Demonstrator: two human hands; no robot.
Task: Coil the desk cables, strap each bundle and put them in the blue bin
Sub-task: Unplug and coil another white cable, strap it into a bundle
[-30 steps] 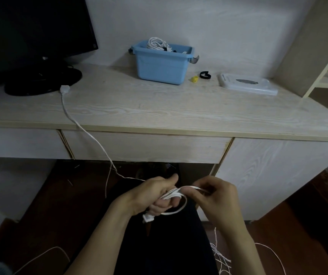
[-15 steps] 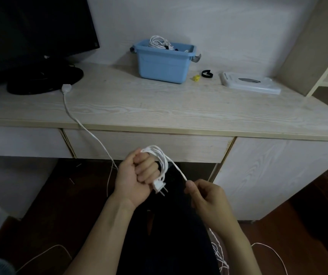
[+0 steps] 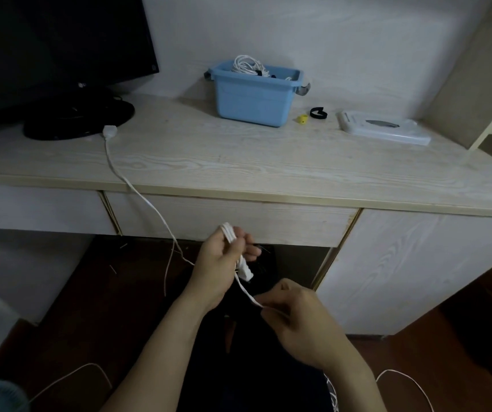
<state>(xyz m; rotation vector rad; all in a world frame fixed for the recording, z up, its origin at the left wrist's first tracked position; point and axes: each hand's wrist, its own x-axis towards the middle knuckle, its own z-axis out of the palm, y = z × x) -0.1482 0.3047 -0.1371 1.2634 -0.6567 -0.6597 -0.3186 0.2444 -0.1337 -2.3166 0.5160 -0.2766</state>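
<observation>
The white cable (image 3: 240, 285) below the surface (image 3: 238, 162) edge has gained loops in your left hand (image 3: 221, 263), your right hand's (image 3: 295, 316) fingers have slid lower, pinching it: coiling continues.

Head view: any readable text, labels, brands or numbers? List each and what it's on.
No text is readable.
monitor: small pale mark at the bezel's lower edge, too blurred to read.
flat white pack: faint print along its top edge, too small to read.
blue bin: no label visible.

Bare forearms, dark trousers (image 3: 256, 382)
</observation>
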